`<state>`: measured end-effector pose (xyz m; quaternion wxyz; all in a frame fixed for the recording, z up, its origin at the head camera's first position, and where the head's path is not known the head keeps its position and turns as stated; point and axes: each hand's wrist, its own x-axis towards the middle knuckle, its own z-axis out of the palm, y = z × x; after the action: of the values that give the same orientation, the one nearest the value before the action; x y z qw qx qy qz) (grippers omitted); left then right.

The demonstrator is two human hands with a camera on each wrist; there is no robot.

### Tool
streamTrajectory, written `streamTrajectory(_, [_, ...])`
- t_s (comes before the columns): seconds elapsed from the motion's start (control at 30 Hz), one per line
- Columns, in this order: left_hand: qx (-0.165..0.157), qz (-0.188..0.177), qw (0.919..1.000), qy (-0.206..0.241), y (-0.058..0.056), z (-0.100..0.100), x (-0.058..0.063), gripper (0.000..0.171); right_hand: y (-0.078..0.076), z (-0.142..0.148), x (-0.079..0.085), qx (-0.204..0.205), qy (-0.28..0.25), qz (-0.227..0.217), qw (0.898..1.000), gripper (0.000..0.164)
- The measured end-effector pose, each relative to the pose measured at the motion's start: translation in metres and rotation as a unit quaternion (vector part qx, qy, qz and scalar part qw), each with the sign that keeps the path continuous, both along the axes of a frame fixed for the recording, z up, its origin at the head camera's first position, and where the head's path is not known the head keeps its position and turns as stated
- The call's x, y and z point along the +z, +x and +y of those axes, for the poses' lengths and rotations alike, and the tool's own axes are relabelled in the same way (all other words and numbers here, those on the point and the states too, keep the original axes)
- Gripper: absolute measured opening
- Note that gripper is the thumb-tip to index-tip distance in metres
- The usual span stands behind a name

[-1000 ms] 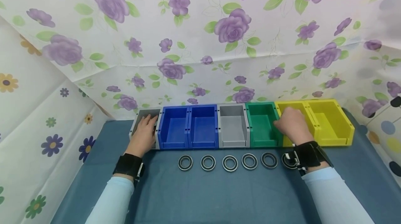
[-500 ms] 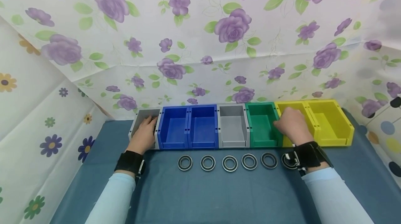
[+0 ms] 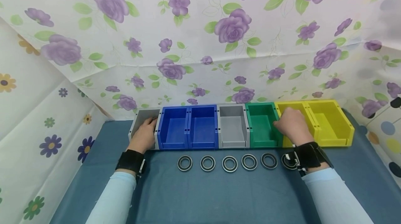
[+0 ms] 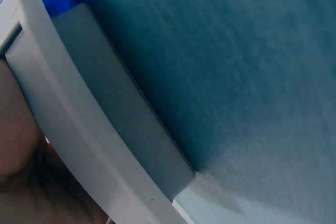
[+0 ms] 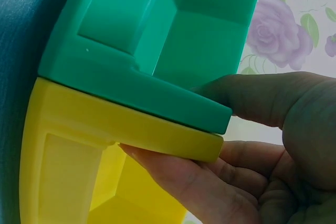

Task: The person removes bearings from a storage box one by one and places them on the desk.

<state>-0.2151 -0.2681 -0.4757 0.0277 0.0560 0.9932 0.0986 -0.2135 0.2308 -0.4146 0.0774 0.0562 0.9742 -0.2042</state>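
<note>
My left hand (image 3: 142,137) reaches into the leftmost grey bin (image 3: 148,113), its fingertips hidden inside. In the left wrist view, part of that hand (image 4: 14,129) shows behind the grey bin's front edge (image 4: 79,103); I cannot tell what the fingers hold. My right hand (image 3: 292,125) is at the seam of the green bin (image 3: 263,144) and the nearer yellow bin (image 3: 287,105). In the right wrist view, its thumb and fingers pinch the two adjoining walls, green (image 5: 173,98) above and yellow (image 5: 157,142) below.
Two blue bins (image 3: 173,145) and another grey bin (image 3: 234,144) stand between the hands, with a second yellow bin (image 3: 332,141) at the right end. Several bearings (image 3: 202,163) lie in a row before the bins on the blue cloth (image 3: 213,196); the right wrist partly covers one.
My left hand's fingers have sunk deeper into the leftmost grey bin and drawn slightly toward me, out of sight. The right hand stays on the green and yellow walls.
</note>
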Motion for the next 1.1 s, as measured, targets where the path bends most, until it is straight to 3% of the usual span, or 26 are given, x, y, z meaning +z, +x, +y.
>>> streamTrajectory(0.37, [0.055,-0.017,0.9983,0.009,0.0012,0.0065,0.0034,0.047,0.0002,0.0007,-0.0011,0.001,-0.004,0.006,1.0,0.027])
streamTrajectory(0.67, [0.043,-0.01,0.999,0.007,0.0018,0.007,0.007,0.041,0.0006,0.0009,-0.0004,0.002,-0.008,0.006,1.0,0.027])
streamTrajectory(1.1, [0.007,0.03,0.9995,0.011,0.0049,-0.0006,0.0059,0.04,0.0019,-0.0003,0.0016,-0.006,-0.011,-0.002,1.0,0.025])
